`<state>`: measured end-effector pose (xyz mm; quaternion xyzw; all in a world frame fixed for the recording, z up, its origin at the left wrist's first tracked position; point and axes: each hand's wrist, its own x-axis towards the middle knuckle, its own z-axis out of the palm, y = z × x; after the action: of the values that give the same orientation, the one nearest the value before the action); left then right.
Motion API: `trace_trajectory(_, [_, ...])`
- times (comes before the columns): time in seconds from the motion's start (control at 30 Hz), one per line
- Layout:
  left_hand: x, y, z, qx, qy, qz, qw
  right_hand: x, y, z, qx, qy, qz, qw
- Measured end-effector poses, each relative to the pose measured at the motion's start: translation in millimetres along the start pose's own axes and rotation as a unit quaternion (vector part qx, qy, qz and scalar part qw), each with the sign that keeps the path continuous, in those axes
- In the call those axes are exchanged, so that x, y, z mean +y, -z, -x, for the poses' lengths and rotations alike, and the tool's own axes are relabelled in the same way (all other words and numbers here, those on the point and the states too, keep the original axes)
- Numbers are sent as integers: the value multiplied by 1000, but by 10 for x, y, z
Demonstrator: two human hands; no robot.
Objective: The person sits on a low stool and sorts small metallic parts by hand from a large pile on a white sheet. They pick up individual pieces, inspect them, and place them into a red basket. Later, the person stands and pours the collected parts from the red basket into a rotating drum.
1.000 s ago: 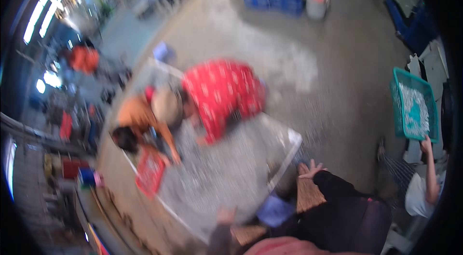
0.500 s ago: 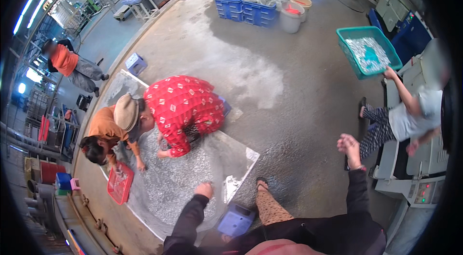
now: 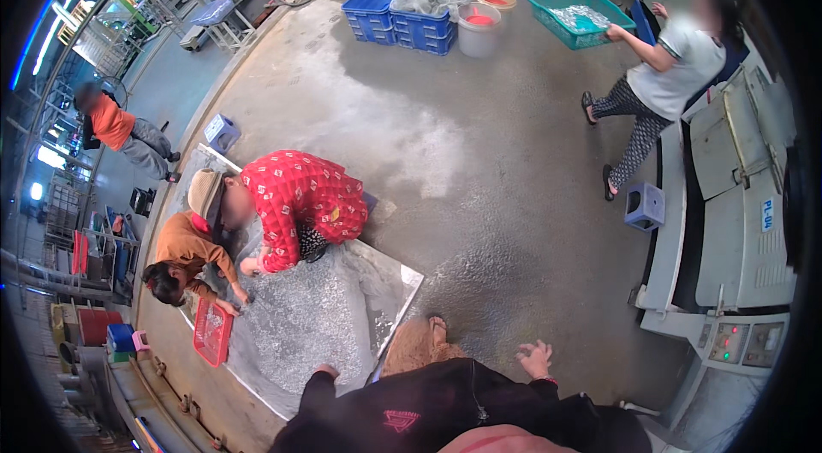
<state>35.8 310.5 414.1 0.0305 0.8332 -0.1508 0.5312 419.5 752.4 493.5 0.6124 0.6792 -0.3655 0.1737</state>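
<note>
My left hand is low over the near edge of a broad sheet on the floor, spread with many small silvery pieces. Only a small part of that hand shows past the dark sleeve, and its fingers are hidden. Out to the right, my right hand hangs above the wet floor with its fingers apart and nothing in them. Two crouching people, one in a red patterned jacket and one in brown, reach into the pieces. A red basket stands beside them.
At right a person in a white top holds a green basket of silvery pieces. Blue crates and buckets stand farther back. A low stool sits by the grey machine.
The person with the green basket has moved away toward the back. My right hand has come down and inward, and its fingers have spread. My left hand is lower.
</note>
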Motion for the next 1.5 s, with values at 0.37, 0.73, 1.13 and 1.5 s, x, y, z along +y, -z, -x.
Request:
trace_trajectory(0.37, [1998,2052,-868,199,-26,-69,977,-319,3314,-1882,546,188,-30,816])
trace_trajectory(0.73, [8083,4791,-57,211,-367,46,905,250,2796,-3601,-10,-194,-226,955])
trace_trajectory(1.13, [9276,5734,91,208,-190,341,897,-1624,7741,-7073,98,-7,-215,972])
trace_trajectory(1.5, [5212,3300,593,70,359,584,725,-4820,8701,-8792,104,274,-112,950])
